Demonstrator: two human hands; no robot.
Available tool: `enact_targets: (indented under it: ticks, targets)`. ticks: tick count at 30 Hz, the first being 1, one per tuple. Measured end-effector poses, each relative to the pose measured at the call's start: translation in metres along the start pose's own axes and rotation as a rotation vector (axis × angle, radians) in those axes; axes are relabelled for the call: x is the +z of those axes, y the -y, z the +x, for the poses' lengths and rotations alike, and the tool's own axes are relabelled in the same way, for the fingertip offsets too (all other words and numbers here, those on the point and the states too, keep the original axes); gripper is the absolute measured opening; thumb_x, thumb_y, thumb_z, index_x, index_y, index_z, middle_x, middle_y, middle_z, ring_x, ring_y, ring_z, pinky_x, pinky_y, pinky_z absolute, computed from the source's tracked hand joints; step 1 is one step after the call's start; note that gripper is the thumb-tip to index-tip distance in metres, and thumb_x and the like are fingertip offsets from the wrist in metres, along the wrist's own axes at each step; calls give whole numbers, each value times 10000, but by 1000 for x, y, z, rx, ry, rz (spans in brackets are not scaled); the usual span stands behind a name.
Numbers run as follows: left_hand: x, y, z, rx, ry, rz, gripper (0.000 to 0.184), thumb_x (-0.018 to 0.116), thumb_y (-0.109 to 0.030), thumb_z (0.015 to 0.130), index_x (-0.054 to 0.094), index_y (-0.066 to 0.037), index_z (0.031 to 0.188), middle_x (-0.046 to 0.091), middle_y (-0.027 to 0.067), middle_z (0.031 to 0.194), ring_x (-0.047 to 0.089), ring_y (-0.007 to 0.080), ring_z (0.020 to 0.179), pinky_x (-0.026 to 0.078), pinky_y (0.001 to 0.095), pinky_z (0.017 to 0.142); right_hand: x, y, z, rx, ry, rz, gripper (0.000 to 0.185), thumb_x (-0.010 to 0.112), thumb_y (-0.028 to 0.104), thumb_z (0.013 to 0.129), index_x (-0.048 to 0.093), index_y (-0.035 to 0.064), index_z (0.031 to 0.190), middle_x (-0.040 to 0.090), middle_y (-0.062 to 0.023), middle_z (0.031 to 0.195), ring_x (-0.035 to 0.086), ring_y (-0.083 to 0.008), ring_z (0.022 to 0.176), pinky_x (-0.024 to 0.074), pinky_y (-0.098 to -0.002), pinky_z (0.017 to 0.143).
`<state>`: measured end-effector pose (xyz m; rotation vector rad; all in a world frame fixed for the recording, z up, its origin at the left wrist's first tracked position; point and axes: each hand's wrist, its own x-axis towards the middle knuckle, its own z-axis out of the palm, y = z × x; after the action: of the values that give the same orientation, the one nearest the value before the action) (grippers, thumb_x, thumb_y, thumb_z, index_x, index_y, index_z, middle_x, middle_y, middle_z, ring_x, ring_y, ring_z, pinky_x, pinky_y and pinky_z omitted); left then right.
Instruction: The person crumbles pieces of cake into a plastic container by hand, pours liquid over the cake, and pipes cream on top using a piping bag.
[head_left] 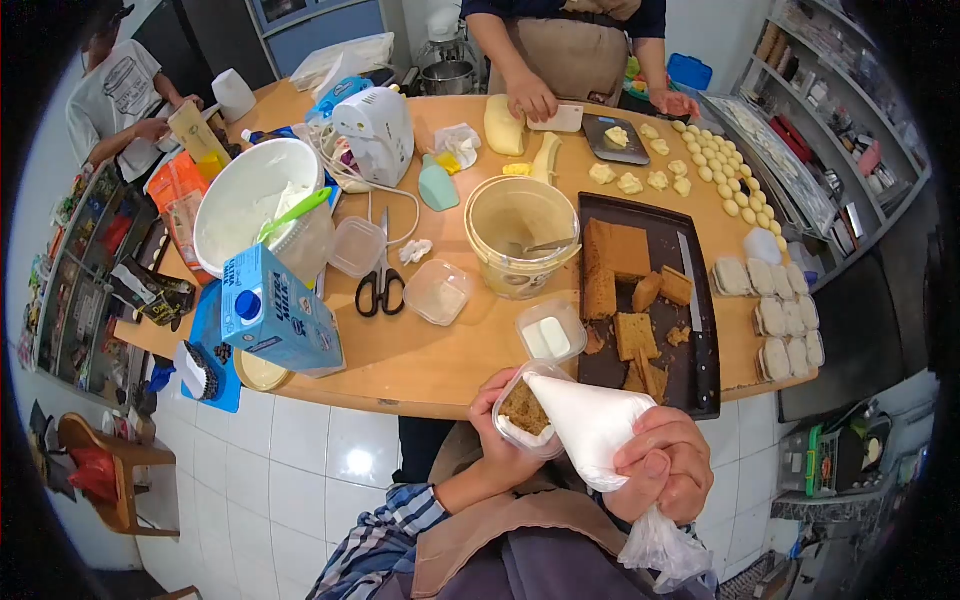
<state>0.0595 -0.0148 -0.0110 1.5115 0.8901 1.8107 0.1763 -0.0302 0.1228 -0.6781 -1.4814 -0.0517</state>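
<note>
My left hand (497,440) is wrapped round a small clear plastic cup (545,446) with brown cake and white cream inside, held in front of the table edge. In my right hand (664,462) a piping bag (585,418) full of white cream is squeezed, its twisted clear end (668,550) hanging below. The bag's tip points into the cup, touching or close to its rim. Just beyond stands another clear cup (551,332) with a white filling. To its right a dark baking tray (650,212) bears brown cake pieces (637,334) and a long knife (691,285).
A cream bucket (522,235), black scissors (381,292), a blue milk carton (280,315) and a white bowl (225,205) with a green spatula (295,213) crowd the table. Filled containers (775,320) stand at right. Across, a co-worker's hand (532,97) handles dough; another person (125,100) stands left.
</note>
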Motion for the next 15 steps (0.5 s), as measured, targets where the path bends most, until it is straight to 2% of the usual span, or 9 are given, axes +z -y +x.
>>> enact_targets:
  ticks: [2,5,8,11,15]
  targets:
    - [0,0,1,12,5,-6,825,834,-79,609,224,-84,1164,339,236,1260,422,292,1172,366,400,981,0,-1,-1,-22,-3,-10,365,488,-67,744,265,85,498,544,-50,511,565,-189,492,531,-367,529]
    - [-1,2,0,14,9,-14,837,837,-76,603,220,-85,1168,335,233,1264,422,292,1172,367,400,981,-4,0,1,-20,32,11,347,481,-70,735,271,80,503,542,-53,515,563,-199,492,528,-373,528]
    - [-1,2,-2,13,15,-13,849,839,-69,598,213,-84,1172,331,227,1266,424,292,1172,368,401,982,3,2,-2,37,-24,-6,411,492,52,868,309,70,500,520,-65,490,507,-185,479,474,-349,490]
    - [-2,1,-1,30,41,23,863,841,-64,595,202,-82,1176,328,224,1267,428,291,1173,373,401,980,6,1,-1,-14,-42,13,428,484,53,867,280,81,491,521,-66,485,501,-185,469,469,-341,482]
    - [-4,-1,1,33,71,44,873,841,-64,595,191,-77,1178,326,225,1267,431,290,1174,383,396,971,5,1,-1,32,-37,33,423,481,36,842,253,97,491,516,-61,475,486,-178,439,457,-335,456]
